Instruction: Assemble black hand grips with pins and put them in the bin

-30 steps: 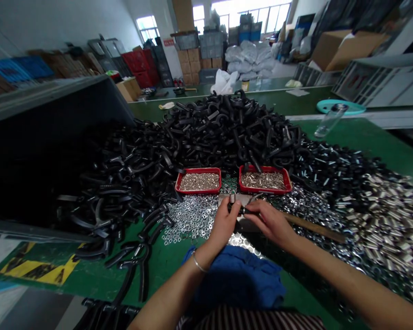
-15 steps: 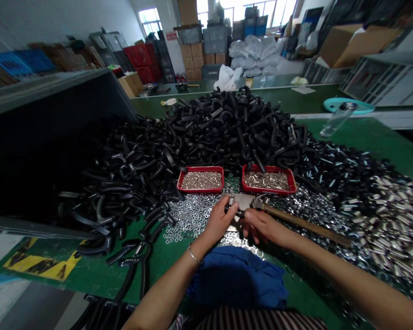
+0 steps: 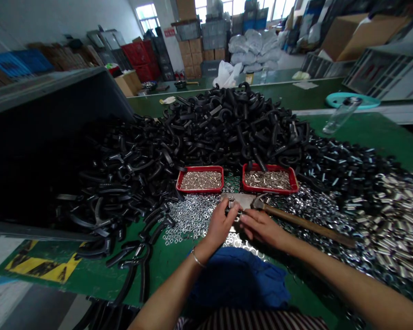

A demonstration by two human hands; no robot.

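My left hand (image 3: 221, 222) and my right hand (image 3: 259, 226) meet over a small metal plate (image 3: 240, 199) near the front of the green table. Both pinch a small black part with a metal spring (image 3: 232, 205) between their fingertips. A hammer (image 3: 296, 219) with a wooden handle lies just right of my hands, its head beside the plate. Two red trays of small metal pieces, one on the left (image 3: 200, 179) and one on the right (image 3: 269, 178), stand just beyond the plate. Shiny washers (image 3: 192, 215) are scattered around my hands.
A large heap of black curved handles (image 3: 206, 133) fills the table behind the trays. Metal sleeves (image 3: 392, 211) pile up at the right. A blue cloth (image 3: 239, 277) lies on my lap. A dark crate (image 3: 48, 151) stands at the left, a clear bottle (image 3: 340, 115) at the far right.
My right hand has slid left, closer to my left hand, and uncovered the hammer's head. Both hands stay on the small part at the plate.
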